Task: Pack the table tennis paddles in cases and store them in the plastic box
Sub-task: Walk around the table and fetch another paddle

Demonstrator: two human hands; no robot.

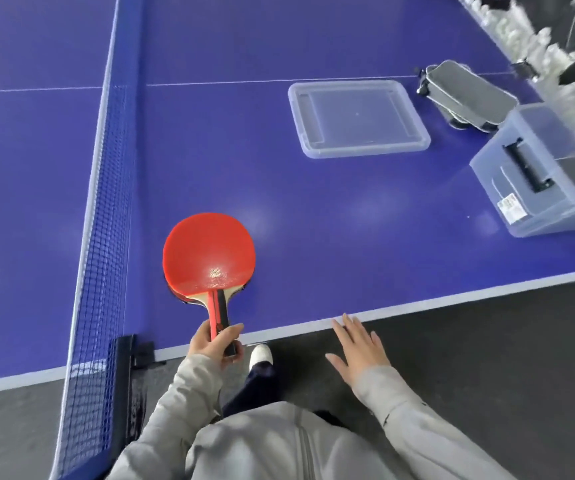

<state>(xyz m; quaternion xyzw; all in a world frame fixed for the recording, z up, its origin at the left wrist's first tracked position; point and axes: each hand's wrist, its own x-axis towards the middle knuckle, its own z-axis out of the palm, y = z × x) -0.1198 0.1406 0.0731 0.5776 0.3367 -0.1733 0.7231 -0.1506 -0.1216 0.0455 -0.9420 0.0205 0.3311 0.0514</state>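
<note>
My left hand [215, 342] grips the handle of a red-faced paddle [209, 252], whose blade lies over the blue table beside the net. Under it peeks the edge of a second paddle [179, 295]. My right hand [357, 348] is spread flat with straight fingers just off the table's near edge, holding nothing. A clear plastic box [535, 174] stands at the far right with something grey and black inside. Its clear lid [357, 117] lies flat on the table in the middle right. Grey paddle cases [466, 93] lie behind the box.
The blue net [102, 209] with its black clamp [127, 355] runs along the left. The table's white edge [417, 304] runs diagonally in front of me. Blurred white objects [521, 26] line the far right corner. Dark floor and my foot [261, 355] are below.
</note>
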